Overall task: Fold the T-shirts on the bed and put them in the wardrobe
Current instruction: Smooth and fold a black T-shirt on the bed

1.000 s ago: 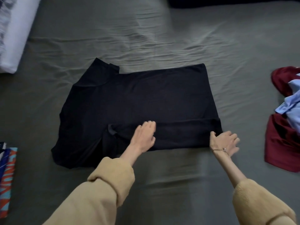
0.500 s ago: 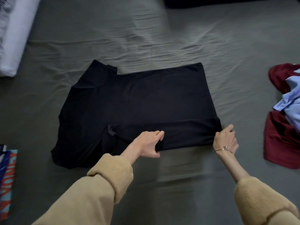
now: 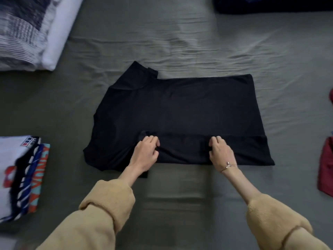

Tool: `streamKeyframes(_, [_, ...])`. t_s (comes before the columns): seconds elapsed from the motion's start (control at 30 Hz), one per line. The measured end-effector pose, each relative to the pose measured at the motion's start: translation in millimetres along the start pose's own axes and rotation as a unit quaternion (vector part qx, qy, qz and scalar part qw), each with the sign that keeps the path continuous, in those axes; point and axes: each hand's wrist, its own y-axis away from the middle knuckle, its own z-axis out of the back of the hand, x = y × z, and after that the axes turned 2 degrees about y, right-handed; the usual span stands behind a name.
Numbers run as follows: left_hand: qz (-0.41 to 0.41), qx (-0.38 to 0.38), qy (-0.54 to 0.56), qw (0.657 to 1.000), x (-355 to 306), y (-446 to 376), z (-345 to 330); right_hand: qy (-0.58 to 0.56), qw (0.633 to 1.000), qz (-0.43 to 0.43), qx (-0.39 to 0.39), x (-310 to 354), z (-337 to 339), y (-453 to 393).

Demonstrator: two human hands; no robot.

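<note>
**Black T-shirt half folded on the bed**

Black cloth fills the middle of the grey bed (image 3: 180,42): a T-shirt (image 3: 180,109) lying flat and sideways, its near long edge folded over into a band along the front. One sleeve sticks out at the far left corner.

Both hands rest on that folded band. The left hand (image 3: 145,152) sits near the band's left end, fingers curled and pinching the cloth at its upper edge. The right hand (image 3: 219,152), with a thin bracelet (image 3: 228,165) at the wrist, sits just right of the middle, fingers likewise curled into the fabric. Each grip is clamped on the T-shirt. Tan fleece sleeves (image 3: 108,204) cover both forearms.

At the left edge lies a stack (image 3: 21,177) of folded printed shirts, white on top. A striped pillow (image 3: 27,29) lies at the far left corner. Dark red cloth (image 3: 326,168) shows at the right edge, well apart from the T-shirt.
</note>
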Motion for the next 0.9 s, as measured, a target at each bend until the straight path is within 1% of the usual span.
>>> streamKeyframes(0.1, [0.039, -0.073, 0.028, 0.996, 24, 18, 10, -0.024, 0.996, 0.074, 0.033, 41, -7, -3])
streamKeyframes(0.2, [0.070, -0.112, 0.025, 0.991, 45, 36, 18, -0.048, 0.986, 0.134, 0.088, 83, -14, -1])
streamKeyframes(0.27, [0.117, -0.130, 0.033, 0.984, 62, 49, 22, -0.059, 0.974, 0.178, 0.125, 112, -18, 3])
streamKeyframes(0.33, [0.176, -0.140, 0.037, 0.974, 79, 60, 27, -0.041, 0.965, 0.215, 0.142, 133, -25, 8])
streamKeyframes(0.37, [0.197, -0.131, 0.031, 0.971, 89, 65, 29, -0.024, 0.963, 0.236, 0.130, 141, -28, 10])
streamKeyframes(0.4, [0.205, -0.111, 0.020, 0.972, 99, 70, 30, -0.001, 0.959, 0.268, 0.092, 148, -33, 13])
streamKeyframes(0.43, [0.203, -0.083, 0.014, 0.975, 111, 75, 33, 0.028, 0.952, 0.300, 0.054, 156, -38, 15])
streamKeyframes(0.5, [0.188, -0.019, 0.028, 0.982, 128, 80, 39, 0.085, 0.937, 0.337, 0.021, 167, -46, 16])
streamKeyframes(0.57, [0.167, 0.028, 0.062, 0.984, 139, 81, 45, 0.143, 0.914, 0.378, 0.031, 176, -50, 14])
streamKeyframes(0.63, [0.153, 0.050, 0.097, 0.982, 150, 81, 51, 0.183, 0.893, 0.411, 0.027, 183, -52, 12])
streamKeyframes(0.7, [0.147, 0.062, 0.118, 0.980, 159, 81, 52, 0.188, 0.888, 0.421, -0.011, 187, -56, 8])
streamKeyframes(0.77, [0.134, 0.079, 0.122, 0.980, 163, 80, 52, 0.148, 0.891, 0.420, -0.093, 189, -62, 1])
streamKeyframes(0.8, [0.130, 0.088, 0.124, 0.980, 165, 78, 51, 0.123, 0.891, 0.414, -0.139, 191, -63, -4])
streamKeyframes(0.83, [0.129, 0.097, 0.132, 0.978, 165, 76, 52, 0.102, 0.894, 0.402, -0.168, 196, -62, -10])
streamKeyframes(0.9, [0.138, 0.119, 0.162, 0.970, 170, 72, 55, 0.079, 0.904, 0.370, -0.200, 213, -54, -25])
